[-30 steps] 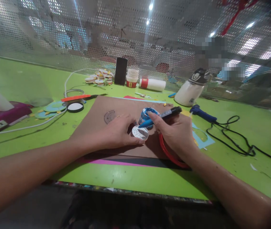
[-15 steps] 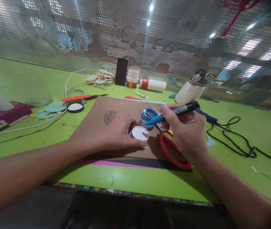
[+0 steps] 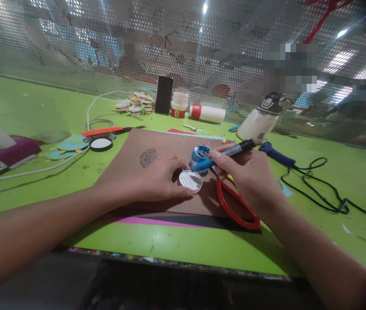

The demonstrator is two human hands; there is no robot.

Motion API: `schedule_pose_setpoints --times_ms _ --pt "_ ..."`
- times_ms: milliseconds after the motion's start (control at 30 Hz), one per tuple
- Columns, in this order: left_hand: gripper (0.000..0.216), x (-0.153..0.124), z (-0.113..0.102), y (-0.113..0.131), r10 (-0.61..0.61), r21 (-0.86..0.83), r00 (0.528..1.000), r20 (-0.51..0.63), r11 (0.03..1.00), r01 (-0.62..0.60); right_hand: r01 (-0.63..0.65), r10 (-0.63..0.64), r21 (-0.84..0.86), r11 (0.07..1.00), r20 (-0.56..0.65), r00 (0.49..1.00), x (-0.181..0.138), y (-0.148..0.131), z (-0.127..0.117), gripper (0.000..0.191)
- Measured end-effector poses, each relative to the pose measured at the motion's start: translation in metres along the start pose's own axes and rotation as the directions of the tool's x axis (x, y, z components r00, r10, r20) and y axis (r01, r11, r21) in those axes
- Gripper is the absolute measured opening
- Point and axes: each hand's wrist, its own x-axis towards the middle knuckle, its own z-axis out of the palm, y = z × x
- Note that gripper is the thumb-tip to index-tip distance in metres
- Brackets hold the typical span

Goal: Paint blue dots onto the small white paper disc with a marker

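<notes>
Between the thumb and fingers of my left hand [image 3: 155, 178] is a small white disc [image 3: 189, 181] with dark dots and lines on its face. My right hand [image 3: 247, 172] grips a blue and black marker [image 3: 231, 151], its blue tip end just over the disc's far edge; whether it touches, I cannot tell. Behind the disc stands a small blue-stained jar [image 3: 200, 154]. Red-handled scissors [image 3: 238, 209] lie beneath my right hand, which hides part of them. A clear protractor [image 3: 148, 158] rests on the brown board [image 3: 121, 165], beyond my left hand.
A purple power strip [image 3: 11, 155] with a white cable is at left, near an orange cutter [image 3: 102, 131] and a round black-rimmed lid [image 3: 101, 144]. Along the back stand a phone [image 3: 164, 95], paper cups [image 3: 179, 105] and a bottle [image 3: 260, 118]. A blue-handled tool [image 3: 276, 155] trails black cord at right.
My right hand has moved slightly left, bringing the marker's blue end from beside the jar to the far edge of the disc. My left hand keeps its hold on the disc.
</notes>
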Motion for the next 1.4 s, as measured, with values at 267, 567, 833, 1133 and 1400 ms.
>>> schedule_pose_setpoints --times_ms 267,567,833,1133,1400 --pt "0.038 0.0 0.0 0.004 0.011 0.037 1.0 -0.029 0.999 -0.01 -0.049 0.05 -0.041 0.998 0.018 0.999 -0.006 0.002 0.005 0.007" --pt "0.034 0.0 0.0 0.004 0.023 0.046 1.0 -0.016 0.999 -0.022 -0.061 0.062 -0.061 0.996 0.024 0.998 -0.008 0.009 0.008 0.015" --pt "0.038 0.001 0.001 0.002 -0.017 0.025 0.999 -0.028 1.0 0.017 -0.055 0.058 -0.09 0.994 0.024 0.998 -0.009 0.012 0.008 0.016" --pt "0.039 0.002 0.001 0.003 -0.039 0.045 0.999 -0.008 0.998 0.039 -0.025 0.039 -0.18 0.983 0.073 0.997 -0.01 0.012 0.007 0.021" --pt "0.048 0.003 0.004 0.0 -0.022 0.028 1.0 -0.013 0.999 0.023 0.128 -0.119 -0.15 0.98 0.072 0.99 -0.01 0.015 0.011 0.022"
